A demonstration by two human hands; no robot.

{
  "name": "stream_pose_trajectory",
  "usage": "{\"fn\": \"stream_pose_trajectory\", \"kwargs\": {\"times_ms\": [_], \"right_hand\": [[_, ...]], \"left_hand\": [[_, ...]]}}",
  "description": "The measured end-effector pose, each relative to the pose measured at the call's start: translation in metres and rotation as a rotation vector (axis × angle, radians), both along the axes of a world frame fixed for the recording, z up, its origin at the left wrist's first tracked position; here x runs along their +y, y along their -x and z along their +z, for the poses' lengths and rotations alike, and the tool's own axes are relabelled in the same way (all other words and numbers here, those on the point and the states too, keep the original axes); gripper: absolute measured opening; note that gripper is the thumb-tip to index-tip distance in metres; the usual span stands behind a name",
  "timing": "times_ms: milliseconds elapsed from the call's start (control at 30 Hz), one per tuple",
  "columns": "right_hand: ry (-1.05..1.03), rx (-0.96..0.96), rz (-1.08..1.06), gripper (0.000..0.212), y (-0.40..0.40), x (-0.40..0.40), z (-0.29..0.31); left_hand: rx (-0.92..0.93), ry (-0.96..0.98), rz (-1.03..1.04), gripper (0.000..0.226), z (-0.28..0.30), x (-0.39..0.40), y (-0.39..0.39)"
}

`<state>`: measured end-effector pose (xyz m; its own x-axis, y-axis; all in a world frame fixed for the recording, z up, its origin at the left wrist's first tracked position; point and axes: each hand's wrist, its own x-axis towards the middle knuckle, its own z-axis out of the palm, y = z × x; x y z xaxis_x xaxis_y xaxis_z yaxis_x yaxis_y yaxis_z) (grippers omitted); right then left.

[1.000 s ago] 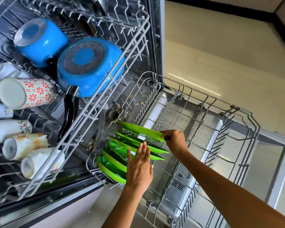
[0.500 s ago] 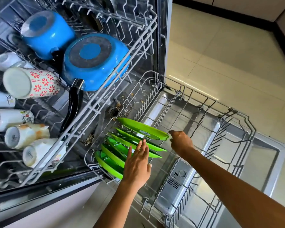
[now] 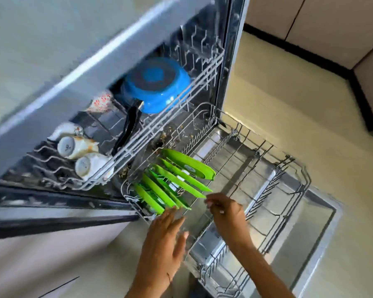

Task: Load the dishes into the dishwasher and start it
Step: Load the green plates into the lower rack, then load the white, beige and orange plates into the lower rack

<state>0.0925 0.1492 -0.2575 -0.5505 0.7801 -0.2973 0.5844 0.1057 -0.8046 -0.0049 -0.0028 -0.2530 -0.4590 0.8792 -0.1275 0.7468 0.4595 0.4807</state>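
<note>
Lighting: bright daylight, even. Floor [image 3: 289, 108] washed pale toward 2 o'clock. Glare: steel door [image 3: 310, 233] at 4 o'clock. Motion blur: heavy at 10 o'clock; both hands smeared. Wide-angle bending at edges. Sharpest: green plates [image 3: 177, 179], centre.

Green plates [image 3: 177, 179] upright, tilted, slotted in pulled-out lower rack [image 3: 274, 190].

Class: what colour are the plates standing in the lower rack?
Bright green plates, clearest in the head view.
</note>
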Motion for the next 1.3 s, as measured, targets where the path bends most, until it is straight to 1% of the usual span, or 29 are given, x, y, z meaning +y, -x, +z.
{"fn": "stream_pose_trajectory", "kwargs": {"times_ms": [67, 167, 267, 367, 433, 500, 633, 767, 833, 933, 1033, 1100, 1133, 1200, 1300], "right_hand": [[-0.005, 0.051, 0.079, 0.025, 0.006, -0.014, 0.042], [-0.065, 0.091, 0.252, 0.024, 0.013, -0.038, 0.116], [-0.174, 0.184, 0.372, 0.023, 0.022, -0.061, 0.212], [-0.301, 0.287, 0.480, 0.023, 0.033, -0.095, 0.306], [-0.336, 0.370, 0.546, 0.020, 0.041, -0.120, 0.347], [-0.326, 0.435, 0.659, 0.021, 0.052, -0.149, 0.378], [-0.363, 0.522, 0.833, 0.019, 0.085, -0.209, 0.407], [-0.396, 0.536, 0.983, 0.018, 0.120, -0.270, 0.417], [-0.421, 0.552, 1.026, 0.018, 0.141, -0.305, 0.415], [-0.454, 0.544, 1.054, 0.015, 0.169, -0.353, 0.409], [-0.487, 0.519, 1.065, 0.015, 0.194, -0.404, 0.400], [-0.497, 0.517, 1.073, 0.016, 0.206, -0.431, 0.397], [-0.503, 0.520, 1.071, 0.017, 0.212, -0.445, 0.396], [-0.504, 0.517, 1.066, 0.017, 0.220, -0.468, 0.394], [-0.508, 0.495, 1.064, 0.016, 0.221, -0.494, 0.391]], "left_hand": [[0.034, -0.101, 0.049, 0.047, 0.043, -0.019, 0.003], [0.101, -0.170, 0.096, 0.047, 0.120, -0.053, 0.006], [0.181, -0.146, 0.160, 0.057, 0.208, -0.097, 0.002], [0.246, -0.116, 0.325, 0.066, 0.287, -0.150, -0.006], [0.293, -0.093, 0.430, 0.071, 0.321, -0.180, -0.016], [0.335, -0.088, 0.561, 0.069, 0.346, -0.215, -0.029], [0.340, -0.084, 0.722, 0.043, 0.383, -0.287, -0.041], [0.340, -0.098, 0.900, 0.043, 0.394, -0.350, -0.032], [0.381, -0.103, 0.964, 0.046, 0.394, -0.380, -0.019], [0.437, -0.040, 1.034, 0.048, 0.384, -0.427, 0.012], [0.490, 0.015, 1.081, 0.040, 0.381, -0.489, 0.046], [0.453, 0.000, 1.094, 0.034, 0.373, -0.531, 0.067], [0.406, 0.026, 1.115, 0.034, 0.366, -0.552, 0.075], [0.321, 0.082, 1.138, 0.037, 0.349, -0.588, 0.091], [0.258, 0.134, 1.106, 0.042, 0.340, -0.627, 0.104]]}}
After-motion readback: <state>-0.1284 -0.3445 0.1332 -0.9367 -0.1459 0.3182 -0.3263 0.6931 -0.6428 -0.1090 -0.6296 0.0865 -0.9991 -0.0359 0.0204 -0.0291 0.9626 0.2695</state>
